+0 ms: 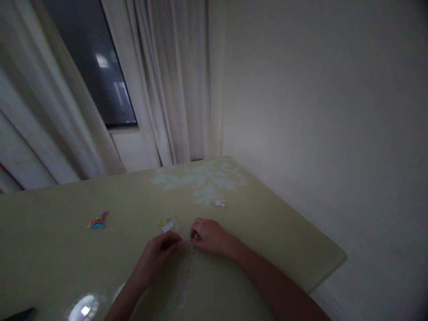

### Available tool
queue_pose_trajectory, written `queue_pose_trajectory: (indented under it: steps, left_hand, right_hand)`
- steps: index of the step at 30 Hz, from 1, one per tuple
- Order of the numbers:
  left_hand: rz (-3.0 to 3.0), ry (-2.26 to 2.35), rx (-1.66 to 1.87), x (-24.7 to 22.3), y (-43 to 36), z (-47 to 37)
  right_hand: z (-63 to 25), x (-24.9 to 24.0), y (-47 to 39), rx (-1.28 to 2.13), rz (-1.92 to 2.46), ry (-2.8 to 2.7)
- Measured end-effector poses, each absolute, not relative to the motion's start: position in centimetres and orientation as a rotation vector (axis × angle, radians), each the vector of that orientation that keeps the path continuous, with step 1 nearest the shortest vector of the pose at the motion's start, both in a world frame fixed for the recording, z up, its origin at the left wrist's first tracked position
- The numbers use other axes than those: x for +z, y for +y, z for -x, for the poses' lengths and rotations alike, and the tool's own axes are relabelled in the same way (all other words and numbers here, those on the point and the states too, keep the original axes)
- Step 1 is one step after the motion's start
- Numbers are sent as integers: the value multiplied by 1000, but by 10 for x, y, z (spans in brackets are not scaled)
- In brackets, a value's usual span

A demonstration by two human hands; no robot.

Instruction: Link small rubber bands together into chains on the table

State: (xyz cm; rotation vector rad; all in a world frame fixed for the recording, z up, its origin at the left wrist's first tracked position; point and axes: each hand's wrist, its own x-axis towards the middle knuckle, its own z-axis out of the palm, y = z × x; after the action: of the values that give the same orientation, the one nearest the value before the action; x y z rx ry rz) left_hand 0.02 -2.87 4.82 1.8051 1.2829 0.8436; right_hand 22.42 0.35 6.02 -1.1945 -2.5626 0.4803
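White label-like patch (167,227), unreadable, on clear packet (175,222) near left hand (159,249).

Narrow gap between left hand (155,254) and right hand (209,235); rings (190,271) lie just near of it. Case (171,225) blocks far side of left hand. Wide lane on table (130,209) between case and coloured pile (97,220). White bits (220,203) far of right hand, room around them. Wall (317,111) limits right. Dome (83,307) obstructs near left, beside left forearm.
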Motion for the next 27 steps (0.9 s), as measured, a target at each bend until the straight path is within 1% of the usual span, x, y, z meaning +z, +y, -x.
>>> queue_pose_trajectory:
  steps: [3, 7, 16, 18, 22, 27]
  left_hand:
    - [-1755, 1244, 943, 53, -26, 1]
    - [-1775, 1275, 1047, 55, -27, 2]
    - [-1861, 1430, 838, 44, -29, 8]
    - [-1859, 1431, 830, 42, -29, 7]
    - [-1912, 1451, 748, 40, -29, 3]
    - [-1961, 1490, 694, 36, -29, 1]
  right_hand:
    - [-220, 59, 2, 584, 1119, -2572]
    - [-216, 58, -2, 577, 1169, -2613]
    - [-218, 61, -7, 347, 1146, -2785]
    - [-220, 66, -7, 419, 1104, -2805]
    - [-219, 72, -8, 775, 891, -2845]
    - [-213, 70, -13, 745, 910, -2873]
